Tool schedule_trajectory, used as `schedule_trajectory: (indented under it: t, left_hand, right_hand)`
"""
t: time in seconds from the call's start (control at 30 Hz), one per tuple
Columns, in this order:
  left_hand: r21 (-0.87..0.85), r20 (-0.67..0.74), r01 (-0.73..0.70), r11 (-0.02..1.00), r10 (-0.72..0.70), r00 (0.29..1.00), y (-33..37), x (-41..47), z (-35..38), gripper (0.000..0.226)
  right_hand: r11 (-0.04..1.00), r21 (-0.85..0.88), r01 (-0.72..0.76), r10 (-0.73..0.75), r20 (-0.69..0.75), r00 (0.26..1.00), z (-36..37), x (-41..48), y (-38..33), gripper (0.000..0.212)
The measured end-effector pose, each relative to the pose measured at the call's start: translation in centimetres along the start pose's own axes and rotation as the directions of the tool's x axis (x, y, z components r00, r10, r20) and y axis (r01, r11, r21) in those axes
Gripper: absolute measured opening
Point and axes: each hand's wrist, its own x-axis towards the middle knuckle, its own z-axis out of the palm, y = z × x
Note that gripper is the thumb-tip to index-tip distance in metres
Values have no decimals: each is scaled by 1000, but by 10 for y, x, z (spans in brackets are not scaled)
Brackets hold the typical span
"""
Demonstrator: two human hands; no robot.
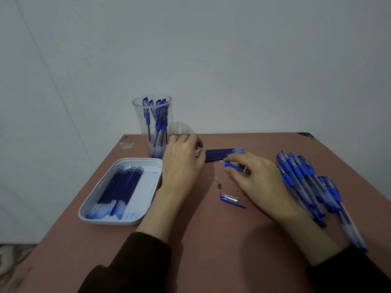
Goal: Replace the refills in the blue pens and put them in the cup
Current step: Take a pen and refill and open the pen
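Two hands — left hand [182, 163] fingering loose refills [222, 154], right hand [257, 176] gripping a pen barrel [231, 165]; no legible writing.

One head-worn camera is looking forward and down from the person's own position, taking in the table [211, 240] up close, with the wall [232, 60] rising behind it. Both forearms are entering from the bottom edge. The wide lens is bending the wall's lines at the left.
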Motion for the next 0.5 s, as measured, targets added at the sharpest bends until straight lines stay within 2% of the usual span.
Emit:
schedule_trajectory:
  t: [0.07,0.13,0.2,0.27,0.37,0.5]
  left_hand:
    - [38,-36,26,999,-24,999,-9,-4,-23,8]
    - [109,-18,108,988,-107,994,-26,-8,-50,10]
    - [234,55,219,947,-238,970,-47,-13,-70,13]
    - [389,171,280,877,-368,914,-65,-19,-83,16]
    - [479,309,266,837,-444,841,-76,-27,-89,16]
    - [505,335,255,825,-459,823,-74,-30,-87,22]
  right_hand:
    - [1000,-2,3,-3,15,1000,1,-1,-4,15]
    - [1000,11,-5,5,30,1000,3,-2,-8,15]
    - [1000,19,-12,11,40,999,4,-2,-10,15]
    - [1000,21,-19,19,43,999,5,-2,-9,15]
    - [999,31,-35,33,48,998,4,-4,-9,14]
    - [998,57,-36,32,63,998,2,-6,-8,16]
